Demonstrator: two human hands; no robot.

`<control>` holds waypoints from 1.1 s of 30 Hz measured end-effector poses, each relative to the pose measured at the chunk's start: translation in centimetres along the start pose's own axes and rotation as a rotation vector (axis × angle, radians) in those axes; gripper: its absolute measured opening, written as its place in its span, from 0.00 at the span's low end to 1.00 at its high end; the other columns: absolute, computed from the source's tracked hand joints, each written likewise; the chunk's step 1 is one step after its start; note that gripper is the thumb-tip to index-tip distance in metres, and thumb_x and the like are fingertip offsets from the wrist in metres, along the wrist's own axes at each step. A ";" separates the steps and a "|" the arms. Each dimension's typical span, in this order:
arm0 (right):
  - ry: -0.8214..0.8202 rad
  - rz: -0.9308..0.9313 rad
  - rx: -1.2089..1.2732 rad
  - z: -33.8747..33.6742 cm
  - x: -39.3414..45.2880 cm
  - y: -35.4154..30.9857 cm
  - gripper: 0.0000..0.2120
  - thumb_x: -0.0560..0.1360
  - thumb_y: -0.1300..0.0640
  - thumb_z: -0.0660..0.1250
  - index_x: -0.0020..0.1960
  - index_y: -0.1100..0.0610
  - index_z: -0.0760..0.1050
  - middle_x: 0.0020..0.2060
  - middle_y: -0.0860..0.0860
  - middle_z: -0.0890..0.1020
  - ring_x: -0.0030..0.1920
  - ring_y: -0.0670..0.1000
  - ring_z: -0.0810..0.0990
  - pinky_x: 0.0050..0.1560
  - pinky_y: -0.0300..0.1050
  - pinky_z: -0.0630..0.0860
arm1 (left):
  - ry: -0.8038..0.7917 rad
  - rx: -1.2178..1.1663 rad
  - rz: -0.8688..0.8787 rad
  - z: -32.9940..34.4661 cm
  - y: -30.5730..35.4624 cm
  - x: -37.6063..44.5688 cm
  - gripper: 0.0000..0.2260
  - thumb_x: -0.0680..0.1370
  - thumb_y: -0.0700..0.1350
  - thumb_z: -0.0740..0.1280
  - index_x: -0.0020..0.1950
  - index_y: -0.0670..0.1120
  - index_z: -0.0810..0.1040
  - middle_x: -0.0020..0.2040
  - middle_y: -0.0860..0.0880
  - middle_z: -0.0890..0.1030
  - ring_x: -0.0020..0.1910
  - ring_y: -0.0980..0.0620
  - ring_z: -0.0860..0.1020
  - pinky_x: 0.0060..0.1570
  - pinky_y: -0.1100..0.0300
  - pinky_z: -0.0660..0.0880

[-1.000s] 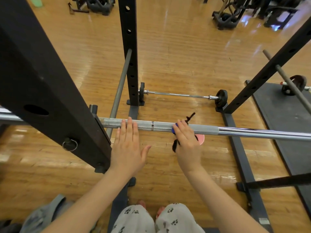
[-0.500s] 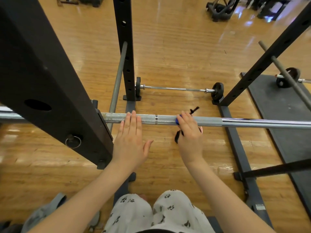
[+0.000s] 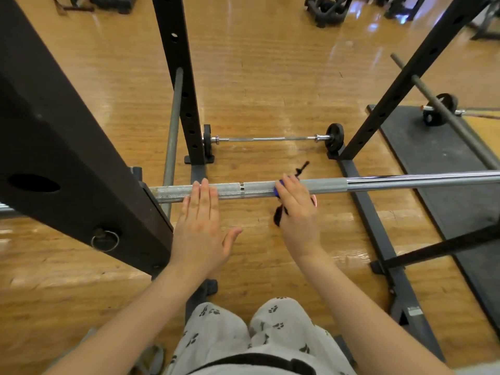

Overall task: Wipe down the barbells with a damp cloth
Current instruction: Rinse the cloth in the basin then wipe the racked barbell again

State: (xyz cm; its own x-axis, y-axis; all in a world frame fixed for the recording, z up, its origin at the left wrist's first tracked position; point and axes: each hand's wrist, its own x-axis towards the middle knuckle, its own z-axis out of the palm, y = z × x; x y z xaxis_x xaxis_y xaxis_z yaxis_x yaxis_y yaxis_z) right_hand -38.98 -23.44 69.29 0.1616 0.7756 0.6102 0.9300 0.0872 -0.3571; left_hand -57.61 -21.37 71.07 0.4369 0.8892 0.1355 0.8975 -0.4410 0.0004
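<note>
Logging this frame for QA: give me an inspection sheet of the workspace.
Surface: glossy wooden plank floor, black rubber mat at right.
Job's things: long steel barbell racked across the black steel rack; small blue and pink cloth item with black strings, mostly hidden.
Clutter: short chrome barbell with black plates on the floor beyond.
Grippers: left hand flat, fingertips on the bar; right hand holds the cloth item against the bar.
Cables: nothing seen.
Surroundings: dark gym equipment at the far edge.

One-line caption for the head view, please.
Right hand wipes the racked barbell with a cloth while the left hand rests flat on it.
</note>
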 end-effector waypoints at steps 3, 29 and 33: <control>-0.125 -0.159 0.065 1.6 -0.1 -2.7 0.17 0.74 0.65 0.58 0.60 0.67 0.77 0.60 0.62 0.78 0.64 0.60 0.74 0.68 0.52 0.64 | 0.000 -0.008 0.011 -0.1 -0.2 -0.1 0.37 0.77 0.63 0.48 0.72 0.32 0.64 0.71 0.34 0.66 0.71 0.37 0.66 0.67 0.43 0.59; -0.022 0.208 -0.043 -1.6 -0.2 2.6 0.18 0.73 0.70 0.59 0.62 0.67 0.75 0.62 0.62 0.76 0.67 0.60 0.71 0.73 0.41 0.51 | 0.045 -0.010 -0.006 -0.2 0.2 0.1 0.38 0.76 0.63 0.50 0.70 0.31 0.66 0.69 0.33 0.69 0.69 0.36 0.68 0.66 0.42 0.61; -0.121 -0.075 0.008 1.2 -0.1 -2.1 0.18 0.74 0.67 0.58 0.61 0.66 0.76 0.62 0.61 0.77 0.65 0.59 0.72 0.72 0.51 0.59 | 0.032 -0.015 -0.006 0.1 0.1 0.0 0.38 0.77 0.63 0.49 0.71 0.32 0.65 0.70 0.33 0.68 0.70 0.37 0.67 0.66 0.42 0.60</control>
State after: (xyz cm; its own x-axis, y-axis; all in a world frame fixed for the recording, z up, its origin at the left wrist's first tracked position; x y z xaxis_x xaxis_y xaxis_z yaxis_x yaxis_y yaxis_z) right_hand -41.30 -22.95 69.17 0.0505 0.8363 0.5459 0.9350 0.1525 -0.3201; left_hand -57.51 -21.40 70.94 0.4296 0.8875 0.1670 0.8988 -0.4380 0.0156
